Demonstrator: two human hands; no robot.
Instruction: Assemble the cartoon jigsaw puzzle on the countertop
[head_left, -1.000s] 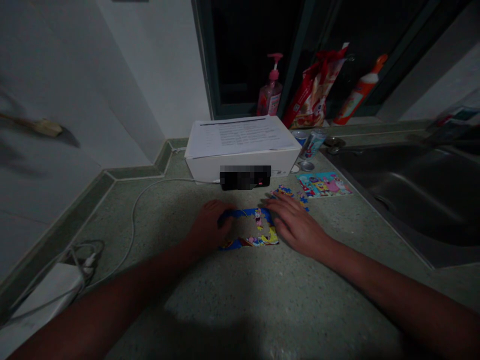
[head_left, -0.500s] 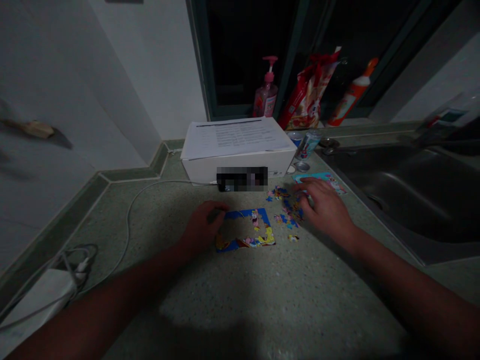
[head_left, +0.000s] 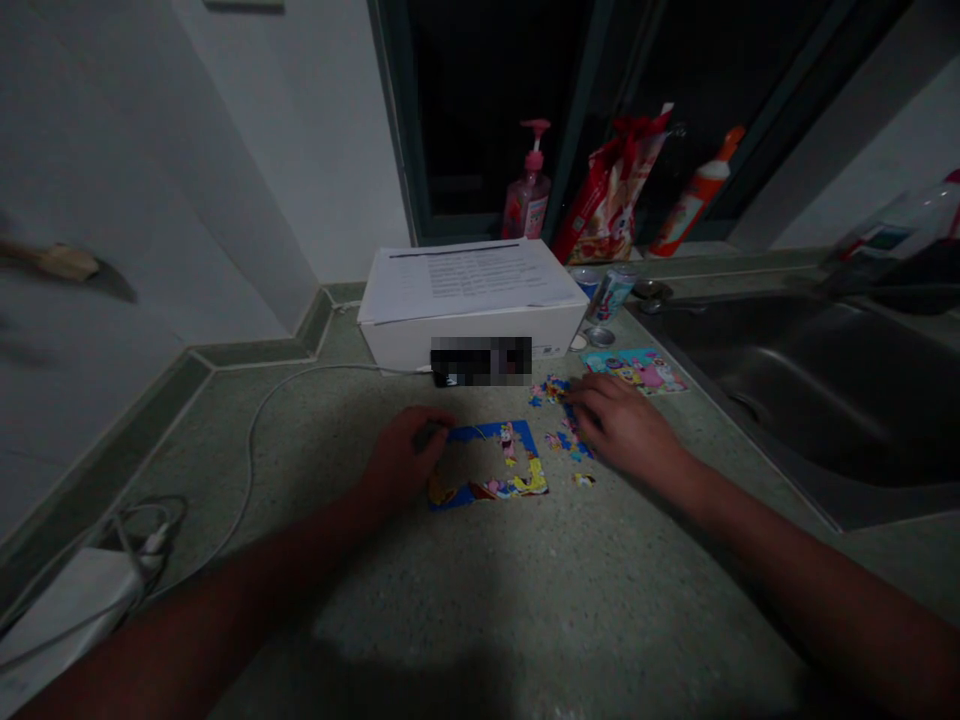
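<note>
A partly assembled jigsaw puzzle point(head_left: 534, 470) lies flat on the counter, its blue and yellow border joined around a bare middle. My left hand point(head_left: 405, 448) is at its upper left corner, fingers curled and thumb closed against the edge. Loose jigsaw pieces point(head_left: 555, 388) are scattered to the right of the puzzle. Over them rests my right hand point(head_left: 626, 420), fingers apart and bent down onto the pieces, some of which it hides. A single piece point(head_left: 583, 480) lies apart, nearer to me. Behind the right hand is a colourful picture card point(head_left: 649, 370).
Behind the puzzle stands a white box point(head_left: 472, 335) topped with a printed sheet point(head_left: 465, 275), a phone-like dark device point(head_left: 480, 362) against its front. A can point(head_left: 611, 295) is beside the box. The sink point(head_left: 795, 400) is at right, a cable point(head_left: 251, 450) and power strip point(head_left: 82, 605) at left.
My right hand has moved slightly left and towards me, off the picture card and over the loose pieces, uncovering more of the card. The left hand stays at the puzzle's corner.
</note>
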